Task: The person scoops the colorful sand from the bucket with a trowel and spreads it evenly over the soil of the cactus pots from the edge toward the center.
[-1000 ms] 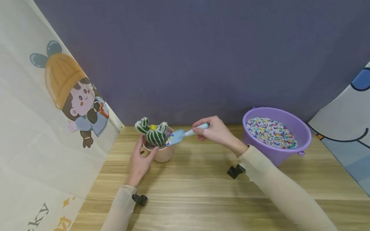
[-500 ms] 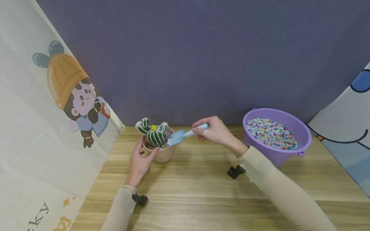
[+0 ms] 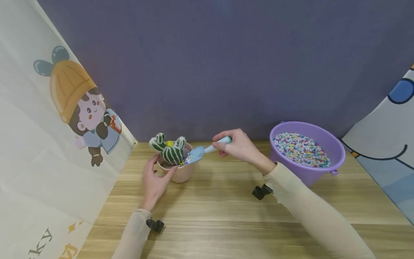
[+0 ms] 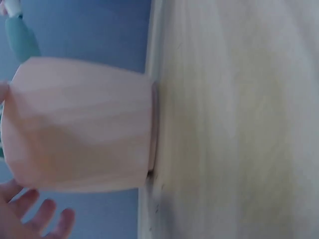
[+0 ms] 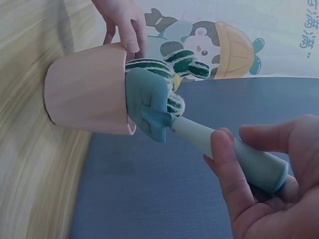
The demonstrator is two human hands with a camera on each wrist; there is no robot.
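A pink flowerpot [image 3: 182,174] stands upright on the wooden table, holding a green-and-white striped cactus [image 3: 172,154] with a yellow flower. My left hand [image 3: 154,183] holds the pot at its near left rim, thumb in front and fingers round the side. In my right hand [image 3: 240,145], the handle of a light blue trowel [image 3: 196,154] is pinched between thumb and fingers. The trowel's blade slopes down over the pot's right rim, tip beside the cactus. Colourful beads [image 3: 187,158] lie at the blade tip and in the pot by the cactus base.
A purple bucket [image 3: 340,154] with many small multicoloured beads [image 3: 302,149] stands at the right. Behind the table rises a dark blue-grey wall [image 3: 226,72]. A white printed sheet [image 3: 26,144] borders the left, another [image 3: 385,144] the right.
Beads have slid off the trowel into the pot beside the cactus, leaving fewer on the blade. The trowel blade has tipped slightly; both hands stay nearly in place.
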